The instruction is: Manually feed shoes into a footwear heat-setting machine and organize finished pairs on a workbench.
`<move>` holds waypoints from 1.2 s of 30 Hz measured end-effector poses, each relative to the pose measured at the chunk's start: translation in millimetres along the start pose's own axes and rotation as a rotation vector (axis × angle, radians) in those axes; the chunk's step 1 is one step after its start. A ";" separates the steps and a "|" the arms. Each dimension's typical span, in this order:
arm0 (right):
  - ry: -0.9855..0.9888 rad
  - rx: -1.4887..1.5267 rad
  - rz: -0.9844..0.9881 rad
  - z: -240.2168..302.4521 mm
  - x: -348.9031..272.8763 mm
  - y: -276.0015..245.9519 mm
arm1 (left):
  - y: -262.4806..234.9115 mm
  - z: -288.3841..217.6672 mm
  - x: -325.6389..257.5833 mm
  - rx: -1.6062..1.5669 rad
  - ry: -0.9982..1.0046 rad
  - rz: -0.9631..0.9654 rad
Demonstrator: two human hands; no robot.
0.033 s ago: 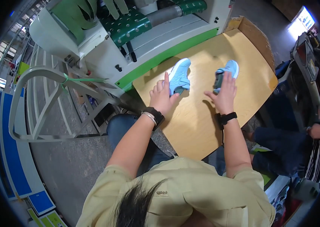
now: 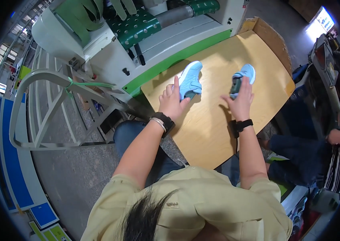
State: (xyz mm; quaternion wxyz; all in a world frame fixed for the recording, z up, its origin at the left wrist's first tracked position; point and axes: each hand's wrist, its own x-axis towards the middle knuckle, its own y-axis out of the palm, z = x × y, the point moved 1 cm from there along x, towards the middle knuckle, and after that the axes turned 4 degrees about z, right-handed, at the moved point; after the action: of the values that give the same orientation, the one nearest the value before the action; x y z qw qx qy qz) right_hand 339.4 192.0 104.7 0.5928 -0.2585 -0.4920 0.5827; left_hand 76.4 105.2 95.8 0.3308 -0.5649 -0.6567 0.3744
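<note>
Head view, looking down: two light blue shoes lie on a pale wooden table (image 2: pixel 206 136), toes pointing away from the person. The left shoe (image 2: pixel 191 82) is near the table's left edge, leaning so that its white sole shows along the left side; its upper looks finely textured, a strap crosses it, and dark green fills the opening. The right shoe (image 2: pixel 247 73), nearer the right edge, has a rounded toe with a pale rim and the same dark green in its opening. The left hand (image 2: pixel 170 105) touches the left shoe's heel end, forefinger stretched along the sole and thumb spread from it; whether it presses, I cannot tell. The right hand (image 2: pixel 240 103) lies over the right shoe's outer side, fingers extended and thumb spread clear. The tabletop is smooth, with a rough brown guard (image 2: pixel 274 44) raised along its far right edge. Against the far left edge stands a white machine (image 2: pixel 109 66) with a green band (image 2: pixel 142 81) and a perforated green roller (image 2: pixel 136 28). A grey tubular frame (image 2: pixel 43 75) rises on the left above a grey floor (image 2: pixel 73 180); at the right, another person's dark trousers (image 2: pixel 298 148) show.
</note>
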 end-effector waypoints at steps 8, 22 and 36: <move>0.259 0.752 -0.133 -64.8 -24.5 -0.5 | 7.3 32.0 10.6 -0.972 -0.340 0.416; -0.104 0.917 0.242 98.6 -35.3 59.3 | 12.2 6.1 11.3 -0.695 -0.058 -0.263; -0.335 0.893 0.081 133.1 -44.1 -5.5 | -27.9 -57.0 -13.1 -0.381 0.177 -0.394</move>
State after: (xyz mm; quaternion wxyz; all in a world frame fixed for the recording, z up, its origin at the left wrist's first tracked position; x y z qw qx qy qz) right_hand 231.2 113.7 148.0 0.5355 0.0999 -0.2718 0.7933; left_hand 113.3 96.7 148.4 0.3411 -0.5088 -0.7810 0.1220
